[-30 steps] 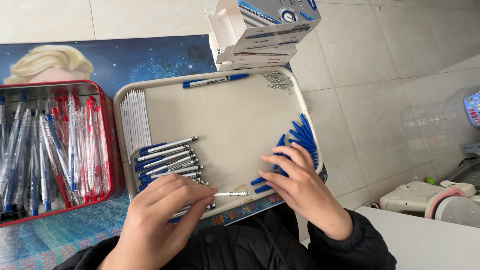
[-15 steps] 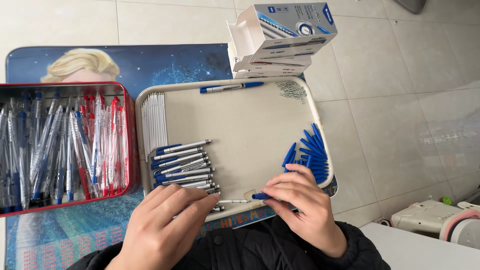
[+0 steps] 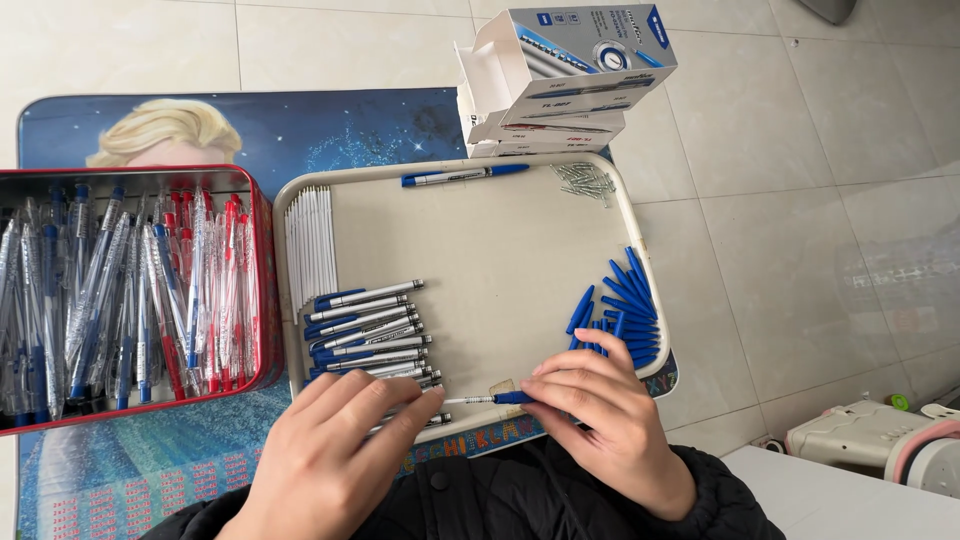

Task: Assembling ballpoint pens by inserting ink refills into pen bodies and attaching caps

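Fingers of both hands pinch one pen (image 3: 487, 399) between them, left hand (image 3: 335, 455) gripping its barrel, right hand (image 3: 600, 420) its blue cap.

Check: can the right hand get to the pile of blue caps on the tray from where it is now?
Probably yes. The right hand sits just below the blue caps at the tray's right side, with nothing between them. But its fingers pinch the blue end of a pen, shared with the left hand, so they're occupied.

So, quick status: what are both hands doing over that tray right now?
Left hand holding the pen barrel. Right hand pinching the blue cap at its tip. Both over the tray front edge. Nothing between them.
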